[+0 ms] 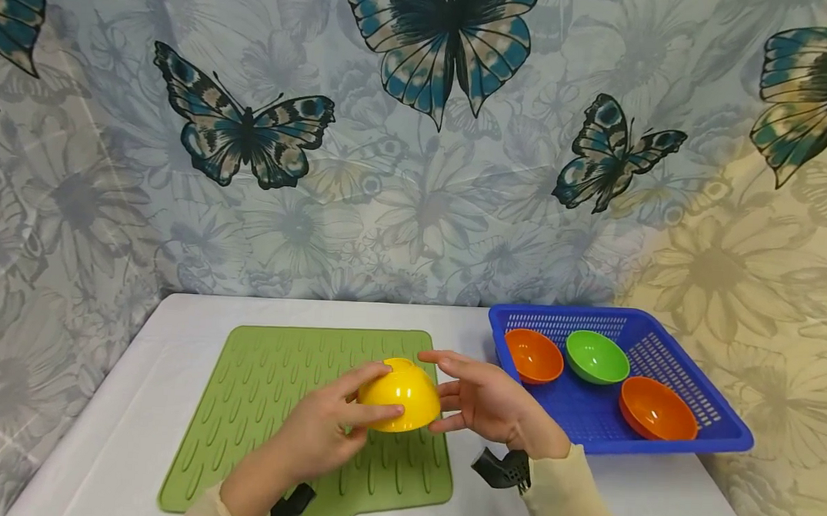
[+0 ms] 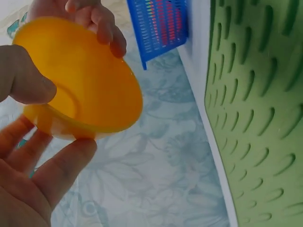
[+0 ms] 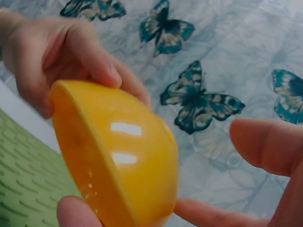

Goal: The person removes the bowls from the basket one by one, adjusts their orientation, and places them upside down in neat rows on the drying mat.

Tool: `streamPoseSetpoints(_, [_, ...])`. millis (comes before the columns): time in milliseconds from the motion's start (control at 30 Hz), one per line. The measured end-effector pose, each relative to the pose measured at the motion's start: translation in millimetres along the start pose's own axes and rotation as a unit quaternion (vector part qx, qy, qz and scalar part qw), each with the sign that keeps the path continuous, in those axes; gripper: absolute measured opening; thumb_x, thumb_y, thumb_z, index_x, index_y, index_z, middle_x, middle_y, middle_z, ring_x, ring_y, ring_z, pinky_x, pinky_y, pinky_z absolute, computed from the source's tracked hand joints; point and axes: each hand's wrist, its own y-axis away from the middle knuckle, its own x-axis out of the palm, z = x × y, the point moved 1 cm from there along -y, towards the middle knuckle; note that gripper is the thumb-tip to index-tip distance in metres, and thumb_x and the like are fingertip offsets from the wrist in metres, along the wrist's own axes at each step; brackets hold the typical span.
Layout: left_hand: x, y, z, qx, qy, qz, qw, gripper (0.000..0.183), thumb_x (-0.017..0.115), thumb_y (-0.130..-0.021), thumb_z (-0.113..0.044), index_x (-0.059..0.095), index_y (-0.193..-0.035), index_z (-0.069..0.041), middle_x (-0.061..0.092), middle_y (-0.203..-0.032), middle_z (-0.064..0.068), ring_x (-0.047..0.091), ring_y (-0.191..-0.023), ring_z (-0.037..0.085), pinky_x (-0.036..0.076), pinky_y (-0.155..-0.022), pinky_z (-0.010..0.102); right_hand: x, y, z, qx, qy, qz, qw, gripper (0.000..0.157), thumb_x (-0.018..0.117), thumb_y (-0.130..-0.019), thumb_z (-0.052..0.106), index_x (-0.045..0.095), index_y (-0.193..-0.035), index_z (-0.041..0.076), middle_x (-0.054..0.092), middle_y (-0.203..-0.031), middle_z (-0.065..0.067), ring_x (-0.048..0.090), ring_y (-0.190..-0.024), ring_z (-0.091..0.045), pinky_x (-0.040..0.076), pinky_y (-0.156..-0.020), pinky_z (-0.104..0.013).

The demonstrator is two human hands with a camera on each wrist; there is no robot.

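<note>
A shiny yellow bowl (image 1: 407, 392) is held above the green mat (image 1: 254, 405), base up and tilted. My left hand (image 1: 323, 423) grips it from the left; in the left wrist view its thumb (image 2: 33, 80) reaches over the rim to the inside and the fingers support the outside. To the right of the bowl is my right hand (image 1: 483, 403), fingers mostly straight, with the lower ones right at the bowl's side. The uppermost finger stretches past the bowl's top. In the right wrist view, one fingertip (image 3: 78, 213) overlaps the rim.
A blue plastic basket (image 1: 662, 446) stands on the right of the white-covered table (image 1: 452, 321). Inside are two orange bowls, one at the left (image 1: 534, 356) and one at the front right (image 1: 656, 407), and a green bowl (image 1: 596, 357). Butterfly-print cloth (image 1: 421, 235) hangs behind.
</note>
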Motion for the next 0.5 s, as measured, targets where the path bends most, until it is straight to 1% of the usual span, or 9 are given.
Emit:
streamPoseSetpoints(67, [0.6, -1.8, 0.0, 0.044, -0.030, 0.001, 0.9986, 0.061, 0.077, -0.064, 0.011, 0.079, -0.113, -0.026, 0.053, -0.141, 0.011, 0.055, -0.124, 0.031, 0.053, -0.092, 0.037, -0.6, -1, 0, 0.000, 0.039, -0.004, 0.999, 0.055, 0.055, -0.103, 0.031, 0.040, -0.148, 0.004, 0.061, -0.120, -0.023, 0.067, -0.097, -0.033, 0.059, -0.077, -0.047])
streamPoseSetpoints(133, [1.4, -3.8, -0.5, 0.076, -0.050, 0.004, 0.9958, 0.061, 0.078, -0.064, 0.009, 0.079, -0.112, -0.028, 0.054, -0.141, 0.011, 0.053, -0.127, 0.031, 0.052, -0.094, 0.037, -1.2, -1, -1, -0.002, 0.072, -0.008, 0.997, 0.050, 0.057, -0.102, 0.031, 0.045, -0.142, 0.003, 0.063, -0.116, -0.022, 0.069, -0.093, -0.033, 0.059, -0.074, -0.045])
streamPoseSetpoints(200, [2.4, -5.7, -1.5, 0.099, -0.064, 0.009, 0.9929, 0.059, 0.080, -0.065, 0.007, 0.079, -0.112, -0.028, 0.054, -0.140, 0.010, 0.052, -0.129, 0.031, 0.051, -0.095, 0.036, -1.7, -2, -2, -0.002, 0.095, -0.017, 0.995, 0.046, 0.060, -0.101, 0.032, 0.049, -0.135, 0.004, 0.064, -0.110, -0.022, 0.070, -0.088, -0.032, 0.060, -0.070, -0.044])
streamPoseSetpoints(300, [4.7, -6.6, -3.3, 0.120, -0.078, 0.018, 0.9895, 0.058, 0.081, -0.065, 0.004, 0.079, -0.112, -0.029, 0.054, -0.141, 0.009, 0.051, -0.130, 0.030, 0.050, -0.097, 0.037, -2.1, -3, -6, 0.000, 0.124, -0.035, 0.992, 0.043, 0.063, -0.099, 0.036, 0.050, -0.127, 0.006, 0.064, -0.103, -0.022, 0.070, -0.080, -0.031, 0.060, -0.067, -0.043])
streamPoseSetpoints(367, [6.5, -5.5, -4.2, 0.127, -0.083, 0.023, 0.9883, 0.058, 0.082, -0.064, 0.003, 0.079, -0.112, -0.029, 0.054, -0.141, 0.008, 0.051, -0.130, 0.030, 0.051, -0.095, 0.036, -1.8, -4, -8, 0.003, 0.141, -0.042, 0.989, 0.042, 0.064, -0.098, 0.037, 0.050, -0.124, 0.007, 0.064, -0.101, -0.021, 0.071, -0.077, -0.031, 0.060, -0.065, -0.043])
streamPoseSetpoints(400, [7.2, -4.5, -4.6, 0.128, -0.084, 0.024, 0.9879, 0.059, 0.082, -0.063, 0.004, 0.079, -0.112, -0.029, 0.054, -0.141, 0.008, 0.051, -0.130, 0.030, 0.051, -0.094, 0.036, -1.4, -4, -9, 0.003, 0.148, -0.045, 0.988, 0.042, 0.064, -0.098, 0.037, 0.049, -0.123, 0.007, 0.064, -0.101, -0.021, 0.071, -0.076, -0.031, 0.060, -0.064, -0.043])
streamPoseSetpoints(500, [9.6, -1.4, -6.0, 0.118, -0.076, 0.036, 0.9895, 0.060, 0.082, -0.065, 0.005, 0.078, -0.113, -0.029, 0.053, -0.143, 0.007, 0.049, -0.132, 0.028, 0.055, -0.088, 0.033, 0.0, -5, -12, 0.002, 0.163, -0.056, 0.985, 0.037, 0.064, -0.098, 0.033, 0.048, -0.121, 0.008, 0.063, -0.100, -0.022, 0.071, -0.074, -0.033, 0.060, -0.061, -0.043])
